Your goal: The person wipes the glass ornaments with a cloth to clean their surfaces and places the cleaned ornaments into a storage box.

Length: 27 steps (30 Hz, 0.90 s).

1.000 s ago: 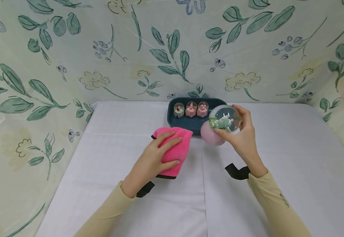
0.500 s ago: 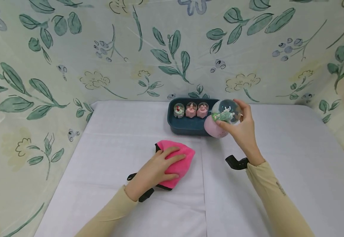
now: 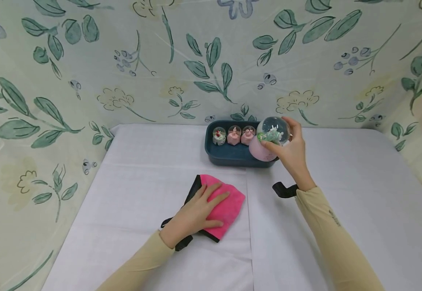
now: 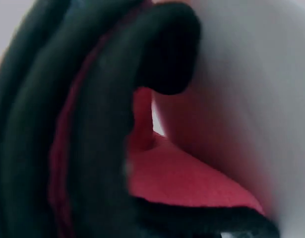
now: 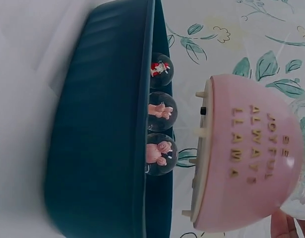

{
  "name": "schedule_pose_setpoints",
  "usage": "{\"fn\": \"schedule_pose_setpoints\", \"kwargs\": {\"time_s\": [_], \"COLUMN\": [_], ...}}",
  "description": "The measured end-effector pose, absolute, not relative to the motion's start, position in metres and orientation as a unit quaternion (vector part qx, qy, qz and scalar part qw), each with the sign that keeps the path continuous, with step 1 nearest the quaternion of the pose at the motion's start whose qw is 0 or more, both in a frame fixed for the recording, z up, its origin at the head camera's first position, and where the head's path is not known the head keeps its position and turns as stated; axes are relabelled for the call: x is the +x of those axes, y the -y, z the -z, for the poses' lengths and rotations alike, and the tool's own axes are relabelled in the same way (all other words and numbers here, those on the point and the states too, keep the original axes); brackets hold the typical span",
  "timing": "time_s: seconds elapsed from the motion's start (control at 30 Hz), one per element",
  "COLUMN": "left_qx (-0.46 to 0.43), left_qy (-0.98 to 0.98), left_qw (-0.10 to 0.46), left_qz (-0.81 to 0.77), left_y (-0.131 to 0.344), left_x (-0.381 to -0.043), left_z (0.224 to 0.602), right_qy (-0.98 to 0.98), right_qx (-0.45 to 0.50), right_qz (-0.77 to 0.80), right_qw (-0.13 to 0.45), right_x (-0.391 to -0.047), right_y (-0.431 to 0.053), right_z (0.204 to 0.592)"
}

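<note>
My right hand (image 3: 294, 158) grips a large snow globe (image 3: 260, 150) by its clear dome, with a green and white figure inside. Its pink base bears raised gold lettering in the right wrist view. The globe is held over the right end of a dark blue tray (image 3: 229, 157), its base tilted down and the underside with small feet showing. My left hand (image 3: 193, 218) rests with spread fingers on a pink cloth (image 3: 231, 202) with black edging, which lies in front of the tray. Folded layers of the cloth (image 4: 187, 173) fill the left wrist view.
Three small snow globes stand in a row in the tray: one with a red and white figure (image 3: 219, 136) and two pink ones (image 3: 234, 136). A white cloth (image 3: 142, 178) covers the table. Behind hangs a leaf-patterned curtain (image 3: 152, 81).
My right hand has carried the large globe back and slightly left, from the tray's front corner to over its right end. My left hand has brought the pink cloth nearer and down onto the table.
</note>
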State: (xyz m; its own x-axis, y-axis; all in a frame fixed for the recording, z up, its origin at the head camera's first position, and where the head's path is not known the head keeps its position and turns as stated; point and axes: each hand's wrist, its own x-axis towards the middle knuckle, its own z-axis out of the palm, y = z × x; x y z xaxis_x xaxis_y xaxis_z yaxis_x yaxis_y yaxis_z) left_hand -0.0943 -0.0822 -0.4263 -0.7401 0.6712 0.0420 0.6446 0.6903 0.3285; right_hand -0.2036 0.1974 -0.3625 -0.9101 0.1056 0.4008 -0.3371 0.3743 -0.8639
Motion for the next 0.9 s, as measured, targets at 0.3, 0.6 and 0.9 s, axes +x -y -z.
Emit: {"fn": "schedule_pose_setpoints", "kwargs": {"time_s": [0.3, 0.6, 0.9], "left_qx": [0.331, 0.328, 0.322], "left_qy": [-0.930, -0.930, -0.931], "left_qw": [0.094, 0.124, 0.136], "left_qz": [-0.128, -0.110, -0.103], "left_y": [0.079, 0.071, 0.067], "left_x": [-0.090, -0.083, -0.082], "left_z": [0.441, 0.449, 0.449], "right_qy": [0.813, 0.812, 0.830], "right_qx": [0.045, 0.057, 0.054], "right_qz": [-0.549, -0.548, -0.530], "right_qw": [0.186, 0.192, 0.169], "right_x": [-0.208, -0.231, -0.236], "right_y": [-0.192, -0.201, -0.207], "right_z": [0.360, 0.391, 0.409]}}
